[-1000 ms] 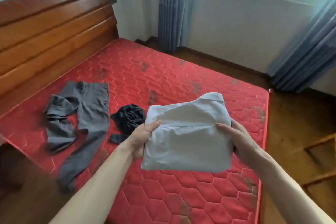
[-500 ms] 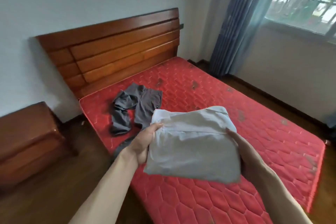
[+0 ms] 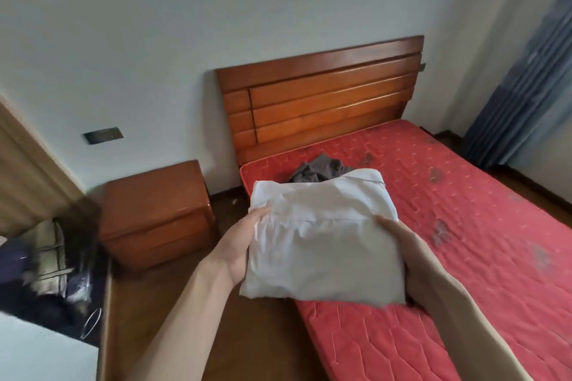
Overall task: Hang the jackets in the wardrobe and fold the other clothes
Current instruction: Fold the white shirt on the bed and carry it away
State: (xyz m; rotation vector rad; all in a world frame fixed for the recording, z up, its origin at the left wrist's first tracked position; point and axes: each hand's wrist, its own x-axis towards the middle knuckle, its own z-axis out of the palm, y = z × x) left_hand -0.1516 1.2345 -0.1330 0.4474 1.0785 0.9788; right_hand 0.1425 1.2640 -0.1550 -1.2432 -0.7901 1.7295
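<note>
View swung left; 2 hands (image 3: pixel 238 254) (image 3: pixel 411 257) hold 1 folded shirt (image 3: pixel 322 244).

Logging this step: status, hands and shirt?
Left hand and right hand grip folded white shirt, held above the mattress edge. Grey trousers unfolded on bed behind. Nothing blocking.

Both forearms are bare; no sleeve, watch or ring shows on left grip (image 3: pixel 240 249) or, seemingly, right grip (image 3: pixel 402 244).
</note>
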